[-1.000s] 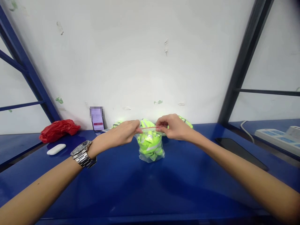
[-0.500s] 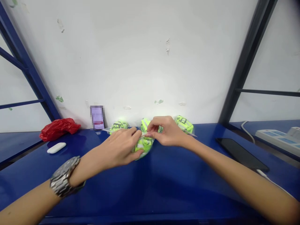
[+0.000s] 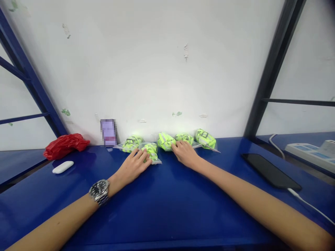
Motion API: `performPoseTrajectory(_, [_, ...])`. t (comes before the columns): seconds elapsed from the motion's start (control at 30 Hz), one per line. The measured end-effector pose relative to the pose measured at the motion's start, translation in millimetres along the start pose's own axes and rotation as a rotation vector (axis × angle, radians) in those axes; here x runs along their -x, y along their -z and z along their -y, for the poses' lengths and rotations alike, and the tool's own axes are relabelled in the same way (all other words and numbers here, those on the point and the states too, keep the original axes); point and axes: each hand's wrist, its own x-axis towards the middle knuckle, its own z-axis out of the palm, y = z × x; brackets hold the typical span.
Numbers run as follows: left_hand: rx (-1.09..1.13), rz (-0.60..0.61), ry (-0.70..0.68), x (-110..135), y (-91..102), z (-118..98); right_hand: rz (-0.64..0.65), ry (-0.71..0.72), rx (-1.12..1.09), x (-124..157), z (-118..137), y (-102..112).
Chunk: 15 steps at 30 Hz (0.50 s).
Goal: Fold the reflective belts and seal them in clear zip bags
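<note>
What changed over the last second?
The left hand and right hand ended their joint pinch and moved apart. The bag they held, apparently the front bag, shifted left and now lies on the blue table, left fingers on it. The right hand is at the middle bag's right edge. Unchanged: red plastic bag, white case, propped phone.

The left forearm (image 3: 61,221) and right forearm (image 3: 248,195) are slanting inward; the left hand (image 3: 133,165) is facing palm down, the right hand (image 3: 186,153) is reaching with bent fingers (image 3: 177,147).
</note>
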Motion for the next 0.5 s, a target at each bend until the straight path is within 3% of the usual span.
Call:
performPoseTrajectory(0.17, [0.219, 0.008, 0.161, -20.5, -44.0, 20.9, -0.026, -0.14, -0.073, 1.0, -6.8, 5.7])
performPoseTrajectory(0.27, [0.235, 0.023, 0.284, -30.8, -41.6, 17.9, -0.054, -0.169, -0.177, 11.0, -8.4, 9.8])
performPoseTrajectory(0.33, [0.298, -0.022, 0.371, -33.0, -15.8, 5.7, -0.088, -0.17, -0.243, 18.4, -7.4, 10.9])
performPoseTrajectory(0.4, [0.487, -0.124, 0.413, -25.4, 27.1, -13.3, -0.113, -0.16, -0.262, 23.8, -5.5, 10.9])
performPoseTrajectory(0.47, [0.692, -0.141, 0.362, -6.2, 77.6, -34.9, -0.117, -0.15, -0.264, 26.4, -3.2, 10.4])
performPoseTrajectory(0.5, [0.72, -0.126, 0.257, 6.5, 102.1, -45.1, -0.114, -0.148, -0.267, 27.0, -1.9, 10.3])
